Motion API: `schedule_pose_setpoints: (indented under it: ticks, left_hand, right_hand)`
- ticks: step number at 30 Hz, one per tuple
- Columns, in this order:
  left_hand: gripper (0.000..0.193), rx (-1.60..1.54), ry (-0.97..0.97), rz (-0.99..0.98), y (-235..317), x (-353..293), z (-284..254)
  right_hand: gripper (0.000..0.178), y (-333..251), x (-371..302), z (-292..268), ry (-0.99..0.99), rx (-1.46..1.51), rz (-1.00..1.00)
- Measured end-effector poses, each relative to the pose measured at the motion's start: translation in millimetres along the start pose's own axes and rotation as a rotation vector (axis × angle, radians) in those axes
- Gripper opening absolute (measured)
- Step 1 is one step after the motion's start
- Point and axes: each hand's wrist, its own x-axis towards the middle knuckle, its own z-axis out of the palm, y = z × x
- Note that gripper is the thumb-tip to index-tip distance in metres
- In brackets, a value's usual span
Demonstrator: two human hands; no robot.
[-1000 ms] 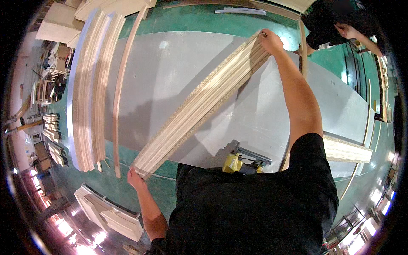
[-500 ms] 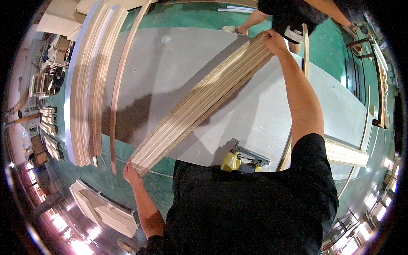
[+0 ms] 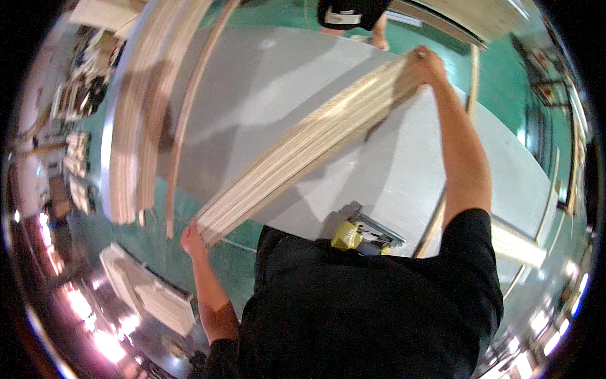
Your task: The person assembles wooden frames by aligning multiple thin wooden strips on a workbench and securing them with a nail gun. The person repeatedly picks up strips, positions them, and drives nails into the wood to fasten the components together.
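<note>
A long laminated wooden board (image 3: 309,142) with lengthwise strips runs diagonally over the grey tabletop (image 3: 246,76). My left hand (image 3: 191,240) is closed on its near left end, which juts past the table's near edge. At the far right end, my right hand (image 3: 430,66) grips the board with the arm stretched out. Whether the board rests on the tabletop or hangs just above it, I cannot tell. Close to my body, a yellow and black nail gun (image 3: 346,235) lies on the tabletop, touched by neither hand.
Long wooden boards (image 3: 129,126) are stacked at the left, beside a thin wood strip (image 3: 183,126). Another strip (image 3: 473,82) and a pale board (image 3: 514,243) lie at the right. A co-worker in dark clothes (image 3: 353,14) stands beyond the table. White panels (image 3: 151,294) lie lower left.
The view has shifted a little and blurred. My right hand and the board's far end sit slightly farther right. The co-worker has moved left. Both hands keep their hold.
</note>
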Motion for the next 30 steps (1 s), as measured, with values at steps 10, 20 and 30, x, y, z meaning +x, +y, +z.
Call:
schedule_pose_setpoints:
  ticks: [10, 20, 30]
  left_hand:
    - [0.043, 0.213, -0.081, -0.300, 60, -19, 15]
    - [0.048, 0.137, -0.162, -0.359, 72, -25, 23]
    - [0.050, 0.190, -0.147, -0.388, 82, -31, 27]
  right_hand:
    - [0.039, 127, 75, 40, -0.304, 0.241, 0.042]
    - [0.043, 121, 80, 33, -0.308, 0.214, 0.073]
    - [0.046, 121, 83, 34, -0.303, 0.198, 0.084]
